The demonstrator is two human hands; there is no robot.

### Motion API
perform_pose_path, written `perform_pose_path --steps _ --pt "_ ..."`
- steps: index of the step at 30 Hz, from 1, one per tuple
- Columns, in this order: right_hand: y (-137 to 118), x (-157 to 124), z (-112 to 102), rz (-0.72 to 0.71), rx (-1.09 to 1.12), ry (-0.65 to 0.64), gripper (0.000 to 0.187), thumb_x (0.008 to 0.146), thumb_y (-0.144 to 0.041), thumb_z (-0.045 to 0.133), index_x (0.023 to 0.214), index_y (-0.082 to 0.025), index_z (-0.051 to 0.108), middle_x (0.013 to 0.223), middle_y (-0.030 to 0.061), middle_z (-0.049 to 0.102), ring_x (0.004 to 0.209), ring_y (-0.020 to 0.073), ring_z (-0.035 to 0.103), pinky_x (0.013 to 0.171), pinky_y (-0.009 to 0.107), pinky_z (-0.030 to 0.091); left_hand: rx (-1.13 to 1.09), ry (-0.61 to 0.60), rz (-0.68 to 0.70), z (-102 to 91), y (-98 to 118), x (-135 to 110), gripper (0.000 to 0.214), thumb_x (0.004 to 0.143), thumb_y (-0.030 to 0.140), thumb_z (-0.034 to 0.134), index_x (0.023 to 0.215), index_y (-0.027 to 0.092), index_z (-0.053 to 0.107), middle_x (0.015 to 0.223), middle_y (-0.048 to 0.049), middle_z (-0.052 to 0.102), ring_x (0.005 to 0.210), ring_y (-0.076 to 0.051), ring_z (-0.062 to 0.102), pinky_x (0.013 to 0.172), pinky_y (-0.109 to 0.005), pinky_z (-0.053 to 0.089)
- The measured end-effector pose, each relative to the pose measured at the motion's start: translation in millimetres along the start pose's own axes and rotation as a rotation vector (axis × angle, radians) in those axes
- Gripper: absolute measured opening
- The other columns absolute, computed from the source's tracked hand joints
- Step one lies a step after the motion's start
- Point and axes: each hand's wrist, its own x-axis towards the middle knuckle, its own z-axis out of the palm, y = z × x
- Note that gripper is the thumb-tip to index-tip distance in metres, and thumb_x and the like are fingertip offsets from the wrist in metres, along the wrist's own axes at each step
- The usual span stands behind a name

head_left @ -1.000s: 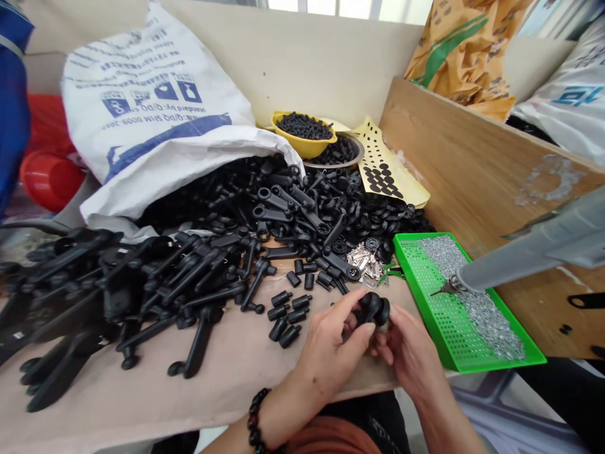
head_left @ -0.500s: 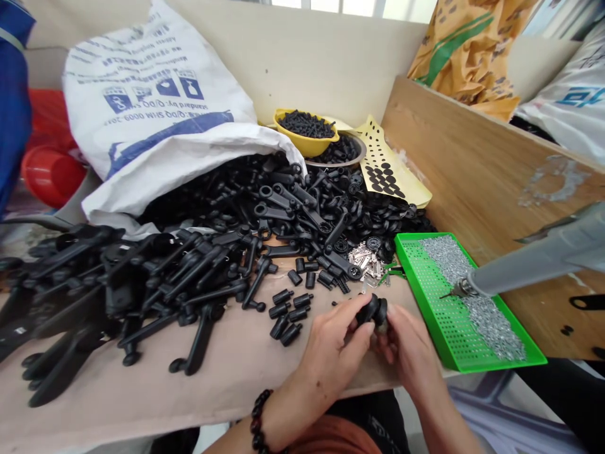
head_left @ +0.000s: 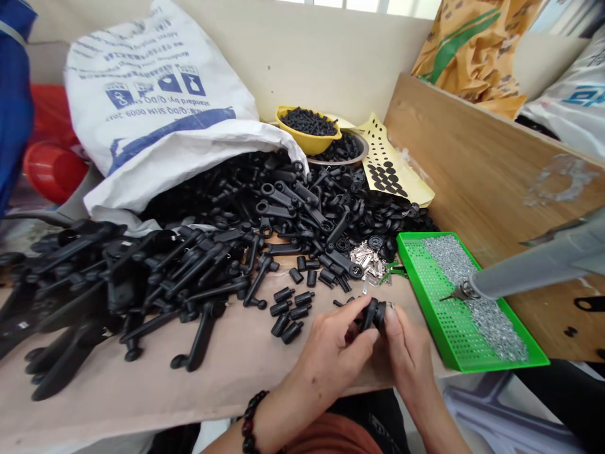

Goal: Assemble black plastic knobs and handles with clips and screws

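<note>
Between my two hands, near the table's front edge, is a black round plastic part [head_left: 372, 313]. My left hand [head_left: 331, 340] is closed round its left side, thumb and fingers pressed on it. My right hand [head_left: 407, 343] pinches the right end, the thumb on top; something small and light shows by the thumb tip. Just left of my hands lie several black ribbed cylinders [head_left: 286, 312]. Beyond them are small silver metal strips [head_left: 367, 260] and a pair of green-handled pliers [head_left: 394, 271].
A green tray [head_left: 428, 302] of small metal pieces sits at the right, with a grey power screwdriver [head_left: 520, 258] over it. Black crank handles [head_left: 189, 268] pile up at left and centre, spilling from a white sack [head_left: 161, 94]. Behind stands a yellow bowl [head_left: 312, 144]; a wooden board [head_left: 477, 176] borders the right.
My right thumb has shifted up onto the right end of the black part, where a small light piece now shows. My left hand keeps its grip. The view has shifted slightly.
</note>
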Motion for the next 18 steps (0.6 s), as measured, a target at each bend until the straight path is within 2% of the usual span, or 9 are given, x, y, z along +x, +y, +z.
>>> perform_pose_path --steps 2,6,7,10,12,14,18 --pt "-1 1 -1 -0.024 -0.035 -0.007 0.034 0.097 -0.034 0.033 0.066 -0.021 0.041 0.053 -0.0049 0.042 0.047 0.011 0.042 0.047 0.025 0.029 0.05 0.033 0.017 0.2 -2 -1 0.042 0.081 0.021 0.057 0.122 0.012 0.059 0.073 -0.0013 0.067 0.061 -0.015 0.06 0.057 -0.022 0.047" --pt "-3 4 -11 -0.024 0.047 -0.17 0.036 0.098 -0.034 0.033 0.065 -0.021 0.041 0.054 -0.0049 0.042 0.048 0.0109 0.043 0.047 0.024 0.03 0.159 0.115 0.147 0.4 -9 -2 0.034 0.085 0.022 0.054 0.116 0.011 0.06 0.092 -0.0082 0.072 0.078 -0.019 0.068 0.071 -0.026 0.052" --pt "-3 6 -14 -0.028 0.053 -0.157 0.036 0.098 -0.034 0.033 0.064 -0.021 0.04 0.054 -0.005 0.041 0.048 0.0109 0.042 0.047 0.024 0.03 0.176 0.133 0.2 0.7 -10 -3 0.031 0.085 0.02 0.052 0.114 0.011 0.061 0.096 -0.0089 0.072 0.081 -0.019 0.068 0.073 -0.025 0.052" --pt "-2 9 -21 -0.058 0.016 -0.004 0.034 0.097 -0.033 0.033 0.066 -0.021 0.039 0.059 -0.0042 0.041 0.053 0.0114 0.041 0.052 0.024 0.031 0.175 0.171 0.335 3.3 -11 -4 0.024 0.085 0.014 0.05 0.106 0.014 0.062 0.093 -0.0072 0.073 0.08 -0.017 0.069 0.074 -0.023 0.052" --pt "-4 11 -21 -0.094 0.022 0.001 0.031 0.097 -0.031 0.032 0.069 -0.021 0.039 0.062 -0.0036 0.042 0.056 0.0117 0.042 0.053 0.024 0.032 0.165 0.166 0.374 6.0 -10 -6 0.021 0.086 0.012 0.049 0.103 0.014 0.062 0.089 -0.0064 0.072 0.078 -0.016 0.068 0.073 -0.022 0.052" --pt "-6 11 -17 -0.142 0.038 -0.02 0.03 0.097 -0.026 0.032 0.068 -0.022 0.035 0.061 -0.0044 0.04 0.053 0.0111 0.04 0.052 0.024 0.03 0.157 0.143 0.388 8.3 -8 -8 0.022 0.086 0.012 0.05 0.104 0.012 0.062 0.091 -0.0082 0.072 0.08 -0.017 0.068 0.076 -0.023 0.052" --pt "-11 5 -12 -0.185 0.035 0.078 0.03 0.096 -0.02 0.032 0.066 -0.022 0.033 0.058 -0.0057 0.032 0.048 0.0105 0.034 0.049 0.026 0.026 0.058 0.04 0.293 8.6 -5 -15 0.029 0.085 0.014 0.053 0.112 0.011 0.061 0.099 -0.0095 0.071 0.086 -0.018 0.067 0.079 -0.023 0.052"
